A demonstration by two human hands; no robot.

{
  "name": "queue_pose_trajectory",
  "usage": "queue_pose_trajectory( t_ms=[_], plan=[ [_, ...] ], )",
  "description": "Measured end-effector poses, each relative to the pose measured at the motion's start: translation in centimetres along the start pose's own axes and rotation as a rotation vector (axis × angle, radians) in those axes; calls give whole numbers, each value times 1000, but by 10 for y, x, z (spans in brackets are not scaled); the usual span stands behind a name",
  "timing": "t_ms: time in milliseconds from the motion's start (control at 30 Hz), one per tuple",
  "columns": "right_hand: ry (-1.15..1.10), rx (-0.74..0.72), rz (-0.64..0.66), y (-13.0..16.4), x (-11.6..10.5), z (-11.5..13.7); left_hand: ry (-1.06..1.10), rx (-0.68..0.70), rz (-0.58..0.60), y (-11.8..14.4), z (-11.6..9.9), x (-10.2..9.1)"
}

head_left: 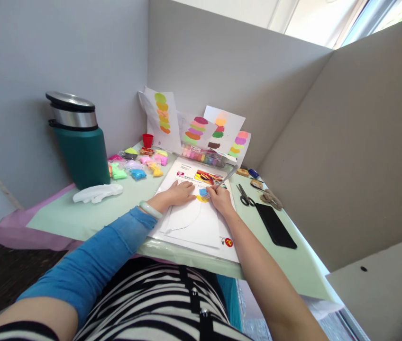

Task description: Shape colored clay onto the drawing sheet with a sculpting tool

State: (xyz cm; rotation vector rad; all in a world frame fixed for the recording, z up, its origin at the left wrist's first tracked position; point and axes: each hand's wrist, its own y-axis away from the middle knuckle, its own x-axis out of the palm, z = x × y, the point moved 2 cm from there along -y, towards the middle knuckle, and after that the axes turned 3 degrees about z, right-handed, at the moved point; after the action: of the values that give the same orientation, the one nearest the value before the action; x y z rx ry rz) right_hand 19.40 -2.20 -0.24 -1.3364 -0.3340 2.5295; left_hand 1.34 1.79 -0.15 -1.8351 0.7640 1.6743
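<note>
My left hand (180,193) lies flat on the white paper (190,225), fingers stretched out, just left of a small patch of clay. Gripped in my right hand (219,198) is a silver fork (228,176), its handle slanting up to the right and its tines low over the patch. That patch has a blue part (203,192) above a yellow part (201,199); the fingers partly hide it. From it a thin pencil line curves down the sheet. Underneath lies a larger printed sheet or pad (183,166) with a colourful picture.
Bagged coloured clay (137,174), a red cup (147,140) and a green bottle (83,151) stand left, near a crumpled white tissue (97,193). Right are scissors (245,195), a black phone (275,225) and a brown cloth tie (272,199). Painted sheets (167,118) lean behind.
</note>
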Motion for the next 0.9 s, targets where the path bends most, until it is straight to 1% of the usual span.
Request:
queue_pose_trajectory(
  t_ms=[433, 733, 900],
  plan=[
    [165, 43, -9, 0, -2, 1, 2, 6, 1, 1, 0, 0],
    [206, 88, -29, 1, -5, 0, 5, 12, -3, 1, -1, -2],
    [190, 103, -50, 2, -8, 1, 5, 5, -6, 1, -1, -1]
  ],
)
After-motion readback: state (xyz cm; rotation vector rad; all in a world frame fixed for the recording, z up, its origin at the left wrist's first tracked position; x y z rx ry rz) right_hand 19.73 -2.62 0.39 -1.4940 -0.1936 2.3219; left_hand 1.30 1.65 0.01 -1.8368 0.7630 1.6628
